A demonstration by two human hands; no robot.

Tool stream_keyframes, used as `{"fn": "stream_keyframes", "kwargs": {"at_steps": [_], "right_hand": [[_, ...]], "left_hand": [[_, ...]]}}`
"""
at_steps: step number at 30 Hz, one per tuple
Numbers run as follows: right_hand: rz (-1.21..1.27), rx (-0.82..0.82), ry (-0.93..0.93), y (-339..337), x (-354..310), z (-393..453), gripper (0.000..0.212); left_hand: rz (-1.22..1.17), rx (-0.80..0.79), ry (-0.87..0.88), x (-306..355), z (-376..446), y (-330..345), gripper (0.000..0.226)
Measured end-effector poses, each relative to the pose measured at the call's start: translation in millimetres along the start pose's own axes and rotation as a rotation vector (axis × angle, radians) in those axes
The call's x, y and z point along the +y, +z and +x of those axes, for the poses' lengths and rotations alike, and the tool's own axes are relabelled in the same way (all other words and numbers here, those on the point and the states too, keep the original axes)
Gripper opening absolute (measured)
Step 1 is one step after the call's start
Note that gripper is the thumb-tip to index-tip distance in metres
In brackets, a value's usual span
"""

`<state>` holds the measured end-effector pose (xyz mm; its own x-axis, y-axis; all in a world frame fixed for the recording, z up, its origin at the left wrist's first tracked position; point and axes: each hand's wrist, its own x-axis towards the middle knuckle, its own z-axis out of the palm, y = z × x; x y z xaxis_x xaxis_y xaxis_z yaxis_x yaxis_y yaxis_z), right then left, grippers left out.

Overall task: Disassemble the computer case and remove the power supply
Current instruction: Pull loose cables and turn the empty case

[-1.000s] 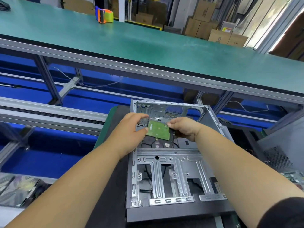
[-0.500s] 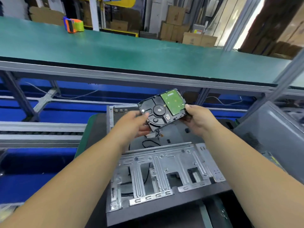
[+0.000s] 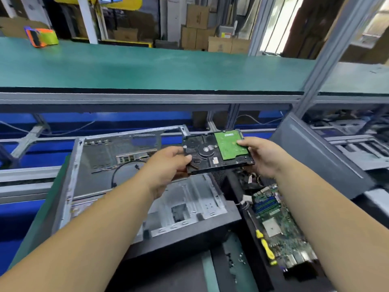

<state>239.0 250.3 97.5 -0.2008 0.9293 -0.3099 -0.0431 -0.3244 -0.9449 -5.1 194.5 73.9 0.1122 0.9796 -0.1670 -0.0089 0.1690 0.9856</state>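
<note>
A black hard drive (image 3: pixel 205 155) with a green circuit board on its upturned face hangs in the air, held level between both hands. My left hand (image 3: pixel 168 163) grips its left edge, thumb on top. My right hand (image 3: pixel 261 157) grips its right end, thumb on the green board. Below and to the left lies the open grey computer case (image 3: pixel 99 161) on its side, with a loose black cable inside. No power supply shows in the case.
A removed motherboard (image 3: pixel 277 224) lies at the right with a yellow-handled screwdriver (image 3: pixel 264 243) on it. A grey side panel (image 3: pixel 315 157) leans further right. A green bench (image 3: pixel 147 68) with an orange tape dispenser (image 3: pixel 41 36) runs across behind.
The hard drive came up out of the case between both hands and has moved to the right, past the case's right edge. My view has swung right, bringing the motherboard into sight.
</note>
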Motion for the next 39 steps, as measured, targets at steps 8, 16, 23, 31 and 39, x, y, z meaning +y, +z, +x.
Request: {"fn": "stream_keyframes", "kwargs": {"at_steps": [8,16,23,31,39], "right_hand": [[-0.113,0.094,-0.07,-69,2,7,0.009],[-0.389,0.27,0.006,-125,25,44,0.016],[-0.82,0.173,-0.02,-114,71,70,0.029],[-1.204,0.156,-0.024,-93,108,87,0.028],[-1.234,0.061,0.102,-82,126,96,0.033]], "left_hand": [[0.193,0.234,-0.083,-12,24,63,0.027],[0.395,0.26,0.023,-18,29,103,0.02],[0.449,0.299,0.036,-26,28,112,0.02],[0.465,0.357,0.066,-30,23,107,0.021],[0.483,0.376,0.055,-33,13,104,0.021]]}}
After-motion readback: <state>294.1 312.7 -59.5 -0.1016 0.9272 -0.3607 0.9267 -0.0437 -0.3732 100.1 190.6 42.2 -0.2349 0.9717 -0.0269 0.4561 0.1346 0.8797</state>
